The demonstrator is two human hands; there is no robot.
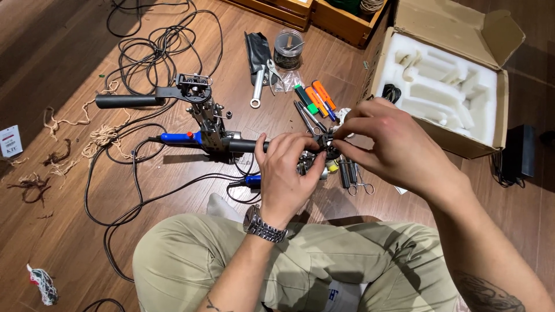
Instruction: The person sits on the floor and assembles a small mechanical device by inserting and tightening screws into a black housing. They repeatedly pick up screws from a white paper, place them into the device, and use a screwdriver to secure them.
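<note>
Crowding both hands (347, 153), cables (156, 46), wrench (258, 86), foam-lined box (445, 86)

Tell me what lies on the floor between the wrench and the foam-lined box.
In the head view, between the wrench and the box lie a clear bag and a row of green and orange pens, with a small jar just behind.

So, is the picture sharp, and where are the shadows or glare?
Head view: mostly sharp; the small dark part between the left hand and right hand is too shaded to make out; soft shadows lie under the hands on the wooden floor; mild glare on the white foam; the edges bend slightly.
</note>
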